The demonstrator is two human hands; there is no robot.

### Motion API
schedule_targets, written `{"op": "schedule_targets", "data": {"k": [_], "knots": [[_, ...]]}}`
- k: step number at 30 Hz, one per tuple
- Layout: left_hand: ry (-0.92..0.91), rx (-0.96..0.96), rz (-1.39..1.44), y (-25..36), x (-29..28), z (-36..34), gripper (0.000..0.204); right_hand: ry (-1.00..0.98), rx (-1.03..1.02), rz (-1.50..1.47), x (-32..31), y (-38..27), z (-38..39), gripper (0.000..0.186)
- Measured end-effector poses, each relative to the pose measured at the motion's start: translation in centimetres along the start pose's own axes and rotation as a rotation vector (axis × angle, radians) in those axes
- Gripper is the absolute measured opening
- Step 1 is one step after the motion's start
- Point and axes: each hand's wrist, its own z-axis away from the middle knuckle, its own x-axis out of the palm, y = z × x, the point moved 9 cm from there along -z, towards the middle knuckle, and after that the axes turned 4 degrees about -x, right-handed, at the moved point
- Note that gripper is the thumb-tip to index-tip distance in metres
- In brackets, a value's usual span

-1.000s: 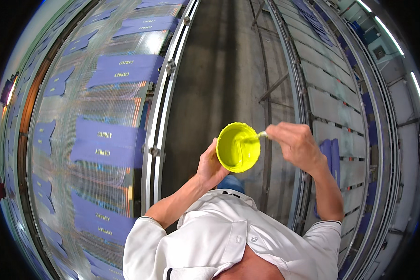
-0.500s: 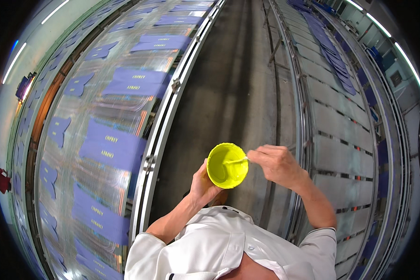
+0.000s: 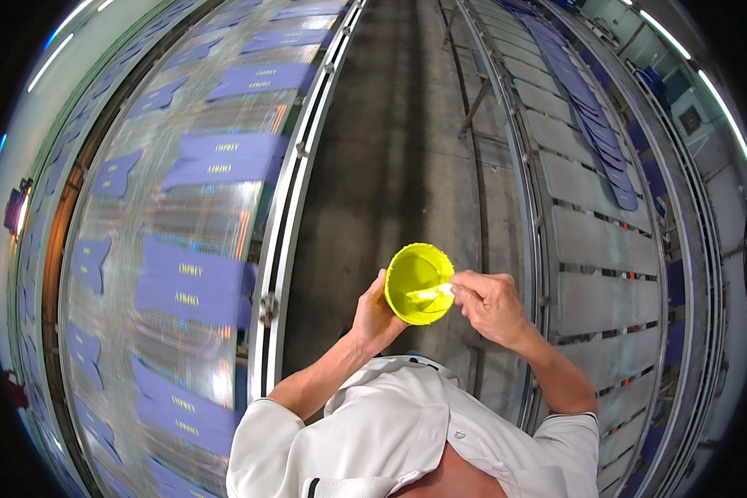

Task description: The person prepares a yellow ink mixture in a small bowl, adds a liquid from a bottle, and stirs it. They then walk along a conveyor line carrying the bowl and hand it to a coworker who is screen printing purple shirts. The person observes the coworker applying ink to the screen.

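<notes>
My left hand (image 3: 373,319) is closed around the left side and underside of a cup of bright yellow-green thick liquid (image 3: 407,265), held above the aisle with its open top toward me. My right hand (image 3: 494,307), at the cup's right side, grips a short pale stick (image 3: 440,290), whose far part is coated yellow-green and dips into the cup. Thick yellow-green smears line the cup's rim.
A long table (image 3: 264,349) on the left carries purple fabric pieces (image 3: 183,282) with yellow print. A right rack (image 3: 606,299) has pale panels and overlapping purple pieces (image 3: 593,124). Between them runs a concrete aisle (image 3: 365,149) with metal braces on its right side. Tube lights glow beyond.
My right hand has shifted down and inward against the cup's rim, and the stick has moved within the liquid. My view of the tables and aisle has shifted.
</notes>
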Motion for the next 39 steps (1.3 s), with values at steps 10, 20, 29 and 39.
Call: {"op": "schedule_targets", "data": {"k": [10, 20, 29, 39], "knots": [[0.009, 0.093, 0.036, 15.1, 5.8, -19.8, 0.05, -0.059, -0.138, 0.295, -8.4, 10.3, -22.1, 0.01], [0.104, 0.213, -0.009, 26.0, 11.8, -37.9, 0.046, 0.086, -0.39, 0.294, -15.5, 20.1, -42.5, 0.014], [0.111, 0.138, -0.01, 36.4, 14.0, -56.1, 0.048, -0.154, 0.232, -0.053, -20.1, 33.2, -56.4, 0.011], [0.047, 0.012, 0.028, 50.8, 20.7, -73.5, 0.046, 0.01, -0.187, 0.568, -26.5, 38.3, -78.3, 0.008]]}}
